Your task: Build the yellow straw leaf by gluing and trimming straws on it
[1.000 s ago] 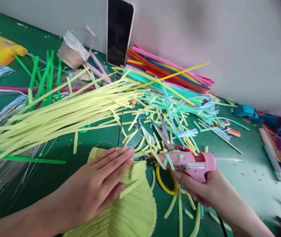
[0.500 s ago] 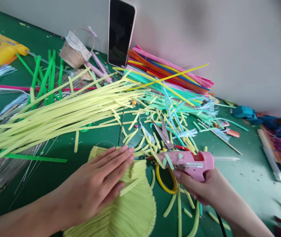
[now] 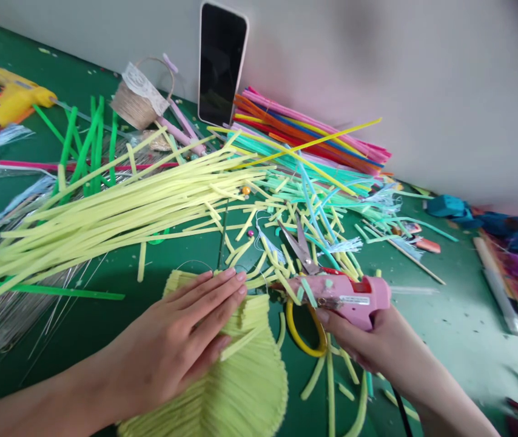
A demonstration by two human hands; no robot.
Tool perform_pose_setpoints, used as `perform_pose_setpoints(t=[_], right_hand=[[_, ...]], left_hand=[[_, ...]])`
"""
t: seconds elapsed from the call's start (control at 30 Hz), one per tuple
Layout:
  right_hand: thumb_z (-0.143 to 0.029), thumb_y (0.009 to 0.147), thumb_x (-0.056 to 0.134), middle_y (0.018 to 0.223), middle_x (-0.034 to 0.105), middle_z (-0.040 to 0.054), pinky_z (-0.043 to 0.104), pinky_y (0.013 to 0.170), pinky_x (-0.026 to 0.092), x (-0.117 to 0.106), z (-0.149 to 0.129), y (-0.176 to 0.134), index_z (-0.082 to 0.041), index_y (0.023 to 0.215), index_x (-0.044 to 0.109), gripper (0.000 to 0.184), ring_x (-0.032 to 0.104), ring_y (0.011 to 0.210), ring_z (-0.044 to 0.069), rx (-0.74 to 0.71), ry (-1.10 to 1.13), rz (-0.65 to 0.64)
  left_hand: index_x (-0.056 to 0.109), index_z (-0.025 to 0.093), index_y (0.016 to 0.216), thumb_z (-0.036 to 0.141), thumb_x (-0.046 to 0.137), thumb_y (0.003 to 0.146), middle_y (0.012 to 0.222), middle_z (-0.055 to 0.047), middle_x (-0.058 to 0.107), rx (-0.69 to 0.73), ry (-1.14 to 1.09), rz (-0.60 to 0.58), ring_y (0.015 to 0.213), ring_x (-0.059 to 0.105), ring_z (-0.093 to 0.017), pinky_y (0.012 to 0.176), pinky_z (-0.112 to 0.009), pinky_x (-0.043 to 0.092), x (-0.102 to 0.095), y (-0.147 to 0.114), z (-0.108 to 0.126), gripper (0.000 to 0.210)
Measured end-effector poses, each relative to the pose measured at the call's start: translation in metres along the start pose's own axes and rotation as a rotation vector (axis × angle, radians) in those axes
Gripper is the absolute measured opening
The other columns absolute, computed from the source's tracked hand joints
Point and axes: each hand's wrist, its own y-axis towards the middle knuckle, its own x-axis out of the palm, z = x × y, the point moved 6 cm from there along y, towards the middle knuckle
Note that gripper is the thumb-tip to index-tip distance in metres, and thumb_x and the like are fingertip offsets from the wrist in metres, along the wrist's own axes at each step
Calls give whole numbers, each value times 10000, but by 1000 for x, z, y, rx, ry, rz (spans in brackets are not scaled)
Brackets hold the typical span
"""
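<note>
My left hand (image 3: 181,334) lies flat, fingers stretched out, on a yellow-green leaf-shaped piece (image 3: 245,382) made of pipe cleaners. It covers the upper middle of that piece. In my right hand (image 3: 372,346) is a pink glue gun (image 3: 350,294), its nozzle pointing left, close to the leaf piece's upper right edge. Bits of pipe cleaner cling to the gun's front. Just behind and under the gun lie scissors (image 3: 303,249) with a yellow handle loop. Cut yellow-green pieces (image 3: 313,377) are strewn around them.
A long bundle of yellow-green pipe cleaners (image 3: 141,200) spreads across the left. Behind stand a phone (image 3: 221,67) against the wall and a small twine basket (image 3: 136,103). Coloured pipe cleaners (image 3: 313,130) are stacked alongside. A yellow glue gun (image 3: 11,100) lies far left.
The pink glue gun in my right hand has shifted slightly left and up. My left hand stays on the leaf piece. The view has moved a little.
</note>
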Motion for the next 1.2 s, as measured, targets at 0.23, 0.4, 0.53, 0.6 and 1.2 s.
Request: perform_pose_setpoints(t=[0.23, 0.4, 0.53, 0.6, 1.2], right_hand=[[-426, 701, 689, 406, 375, -84, 223, 371, 178, -2, 2, 1, -237, 737, 593, 215, 288, 392, 90, 6, -41, -37], [-445, 705, 665, 414, 367, -91, 219, 376, 166, -2, 1, 0, -234, 795, 602, 239, 281, 401, 89, 8, -43, -31], [-457, 713, 649, 416, 355, -99, 221, 396, 179, 1, -4, -1, -221, 832, 623, 266, 271, 413, 82, 12, -12, -29], [-456, 714, 655, 418, 353, -99, 223, 400, 180, 1, -5, -2, -217, 845, 634, 273, 266, 417, 81, 9, 6, -25], [-418, 689, 740, 400, 400, -83, 234, 364, 203, -6, -2, 1, -245, 862, 711, 246, 311, 374, 107, -71, 3, -17]], left_hand=[[363, 70, 1497, 191, 458, 984, 1574, -143, 394, 31, 14, -20, 1496, 255, -211, 1208, -385, 319, 1, 0, 0, 536], [364, 54, 1494, 192, 458, 984, 1573, -160, 390, 43, 35, -28, 1499, 248, -215, 1213, -382, 306, 1, 0, -1, 537], [360, 62, 1499, 202, 464, 984, 1584, -146, 374, 48, 36, -32, 1496, 257, -218, 1217, -387, 302, 1, -1, 0, 543], [351, 78, 1506, 197, 466, 983, 1582, -137, 380, 35, 18, -23, 1492, 268, -217, 1214, -390, 310, 1, -1, 0, 549], [368, 93, 1499, 178, 456, 986, 1573, -125, 401, -6, -18, 0, 1486, 285, -216, 1213, -394, 313, 1, -1, 0, 527]])
